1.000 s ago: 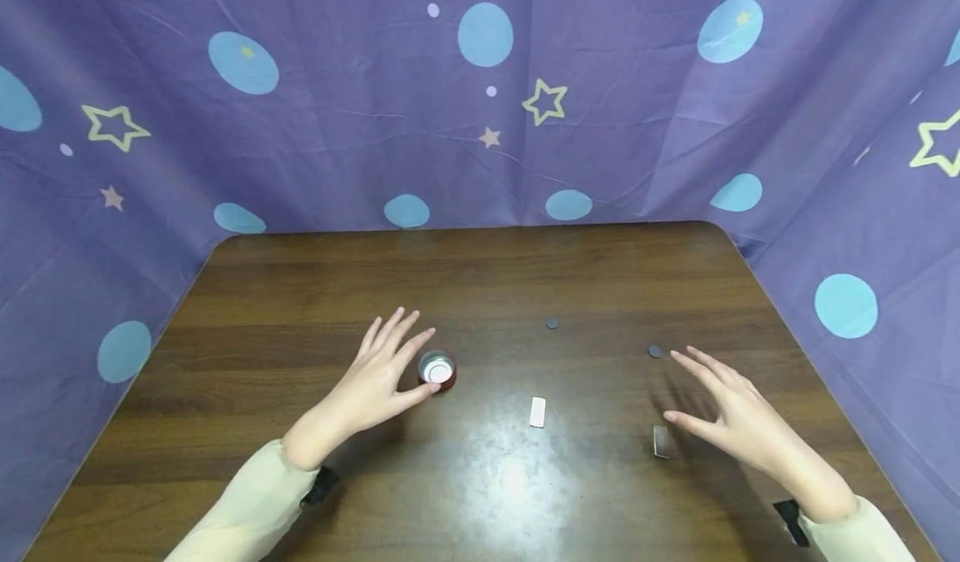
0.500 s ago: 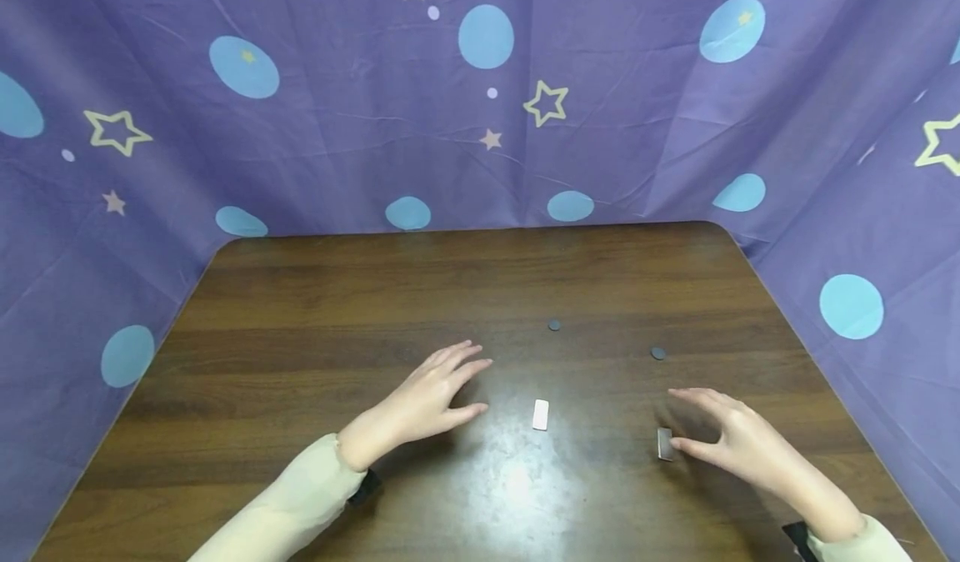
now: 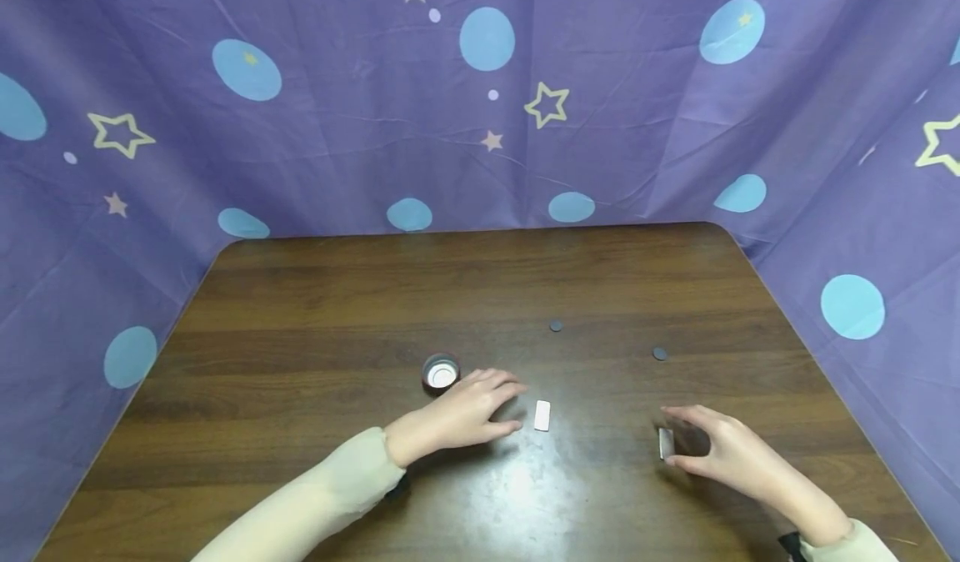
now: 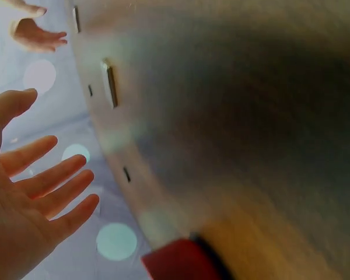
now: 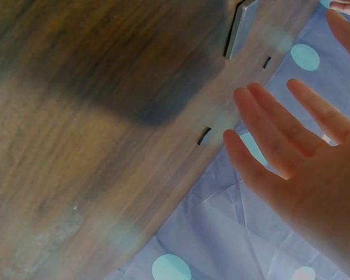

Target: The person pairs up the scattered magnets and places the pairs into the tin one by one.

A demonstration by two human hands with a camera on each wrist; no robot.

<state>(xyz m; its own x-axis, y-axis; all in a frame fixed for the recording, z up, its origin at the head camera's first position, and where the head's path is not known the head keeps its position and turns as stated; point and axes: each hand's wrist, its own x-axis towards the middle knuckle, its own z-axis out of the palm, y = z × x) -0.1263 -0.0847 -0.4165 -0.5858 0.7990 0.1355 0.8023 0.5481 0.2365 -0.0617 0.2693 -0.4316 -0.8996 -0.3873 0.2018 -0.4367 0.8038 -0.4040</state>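
My left hand (image 3: pixel 472 408) hovers just left of a small white rectangular piece (image 3: pixel 542 416), thumb and fingers spread with nothing between them. That thin piece (image 4: pixel 109 83) lies ahead of the fingertips in the left wrist view. On the right, my right hand (image 3: pixel 720 444) reaches over a small silver-grey rectangular block (image 3: pixel 666 444). Its thumb tip is right at the block's near end in the head view, and the index finger is extended beyond the far end. In the right wrist view, the block (image 5: pixel 241 29) shows a dark underside and the fingers are spread.
A round, open container (image 3: pixel 440 373) with a dark rim and white inside stands behind my left hand; its side (image 4: pixel 181 262) is red. Two small dark discs, one (image 3: pixel 556 326) farther back and one (image 3: pixel 659 353) to the right, lie on the wooden table (image 3: pixel 337 287). A purple curtain (image 3: pixel 337 145) surrounds it.
My left hand has moved right, away from the round container, to beside the white piece. My right hand has come nearer and slightly left, to the silver-grey block.
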